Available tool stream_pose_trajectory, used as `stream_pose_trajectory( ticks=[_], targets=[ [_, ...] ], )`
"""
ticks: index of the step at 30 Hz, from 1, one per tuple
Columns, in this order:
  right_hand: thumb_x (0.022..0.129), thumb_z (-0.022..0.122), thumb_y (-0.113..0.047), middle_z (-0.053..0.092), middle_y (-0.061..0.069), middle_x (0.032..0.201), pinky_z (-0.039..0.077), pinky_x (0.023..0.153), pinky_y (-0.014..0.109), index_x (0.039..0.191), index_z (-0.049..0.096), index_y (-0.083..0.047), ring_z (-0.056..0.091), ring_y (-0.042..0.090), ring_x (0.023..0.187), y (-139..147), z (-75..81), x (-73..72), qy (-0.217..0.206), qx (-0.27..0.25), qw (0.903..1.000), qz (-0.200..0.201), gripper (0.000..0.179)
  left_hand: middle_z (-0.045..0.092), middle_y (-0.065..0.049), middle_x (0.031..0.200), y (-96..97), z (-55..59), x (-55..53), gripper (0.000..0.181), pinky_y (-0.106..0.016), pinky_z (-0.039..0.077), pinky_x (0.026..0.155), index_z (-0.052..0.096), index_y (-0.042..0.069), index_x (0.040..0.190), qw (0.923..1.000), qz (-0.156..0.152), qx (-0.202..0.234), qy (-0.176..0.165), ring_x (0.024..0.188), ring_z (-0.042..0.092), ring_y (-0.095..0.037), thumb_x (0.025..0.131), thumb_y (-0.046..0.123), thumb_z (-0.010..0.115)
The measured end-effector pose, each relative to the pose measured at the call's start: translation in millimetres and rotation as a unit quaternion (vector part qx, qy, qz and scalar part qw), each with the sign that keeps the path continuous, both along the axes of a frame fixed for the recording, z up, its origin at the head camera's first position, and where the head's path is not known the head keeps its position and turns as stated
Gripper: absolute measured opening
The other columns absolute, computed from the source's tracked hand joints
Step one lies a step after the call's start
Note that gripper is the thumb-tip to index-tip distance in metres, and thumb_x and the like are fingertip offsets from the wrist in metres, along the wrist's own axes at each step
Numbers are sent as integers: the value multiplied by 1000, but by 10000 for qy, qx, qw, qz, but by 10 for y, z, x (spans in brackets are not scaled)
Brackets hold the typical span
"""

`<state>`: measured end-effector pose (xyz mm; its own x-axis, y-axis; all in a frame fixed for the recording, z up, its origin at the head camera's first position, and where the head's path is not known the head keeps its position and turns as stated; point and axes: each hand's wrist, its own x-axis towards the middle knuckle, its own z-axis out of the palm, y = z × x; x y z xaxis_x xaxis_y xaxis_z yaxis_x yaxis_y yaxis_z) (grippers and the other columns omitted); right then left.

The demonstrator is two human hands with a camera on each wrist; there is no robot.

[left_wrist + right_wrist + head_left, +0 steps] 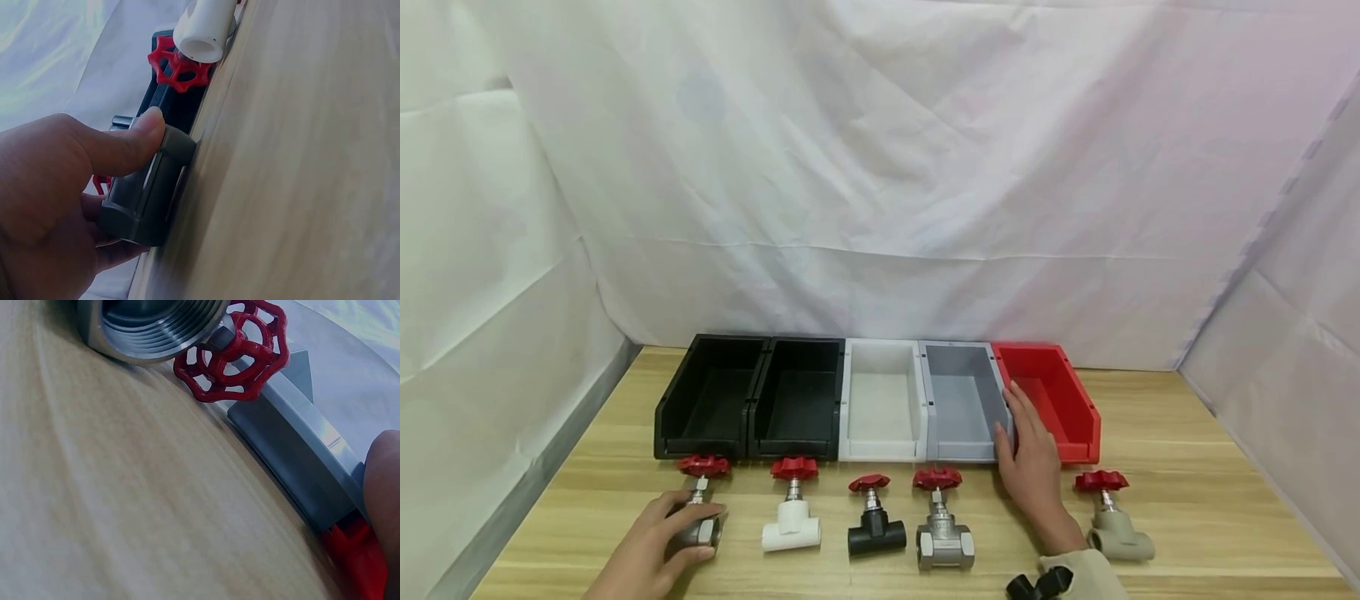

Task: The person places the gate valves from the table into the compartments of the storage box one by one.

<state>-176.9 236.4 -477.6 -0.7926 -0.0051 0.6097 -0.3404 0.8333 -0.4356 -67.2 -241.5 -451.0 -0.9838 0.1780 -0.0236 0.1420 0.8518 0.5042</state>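
Note:
At the left of the table my left hand [658, 542] grips a metal gate valve [702, 533] with a red handwheel. In the left wrist view, the thumb [150, 122] lies along one end of the valve body [150, 194], with fingers under the other end. My right hand [1033, 467] rests, fingers extended, over the adjoining walls of the grey bin [966, 452] and the red bin [1078, 452]. Just left of it stands another metal valve [945, 546]; its threaded opening and red handwheel [234, 356] show in the right wrist view.
A white valve [792, 529] and a black valve [876, 533] stand mid-row. A beige-grey valve [1120, 537] is at the right. Two black bins [700, 447] and a white bin [882, 451] continue the row leftward. White cloth [880, 167] hangs behind and on both sides.

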Motion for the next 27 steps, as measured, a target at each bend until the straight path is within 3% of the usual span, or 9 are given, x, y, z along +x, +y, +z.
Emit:
stream_pose_trajectory(
  ticks=[5, 13, 19, 27],
  targets=[
    [83, 70, -9, 34, 1, 151, 41, 87, 57, 146, 41, -14, 44, 32, 126, 6, -2, -3, -30, 12, 10000, -41, 69, 51, -17, 124, -21, 10, -8, 42, -58, 44, 85, 68, 26, 116, 9998, -26, 187, 37, 111, 49, -40, 76, 37, 78],
    [84, 71, -10, 34, 0, 152, 41, 86, 56, 146, 41, -16, 43, 31, 126, -1, -1, -2, -62, -25, 10000, -31, 70, 55, -12, 117, -27, 6, -3, 49, -52, 48, 80, 69, 25, 111, 9987, 32, 314, 400, 104, 55, -35, 66, 38, 83],
    [83, 71, -10, 34, 0, 152, 41, 86, 56, 146, 40, -17, 44, 31, 126, 2, -1, -9, -67, -13, 10000, -72, 71, 56, -11, 117, 8, 47, -8, 47, -51, 48, 81, 71, 26, 110, 9987, 220, 333, 321, 103, 56, -32, 66, 35, 84],
    [83, 70, -7, 36, 2, 150, 43, 80, 50, 144, 43, -13, 46, 30, 124, -7, -1, -5, 52, 16, 10000, 1, 68, 57, -13, 117, 21, 16, 12, 43, -49, 49, 79, 72, 24, 107, 9984, 156, 317, 450, 103, 57, -35, 67, 36, 84]
  ],
)
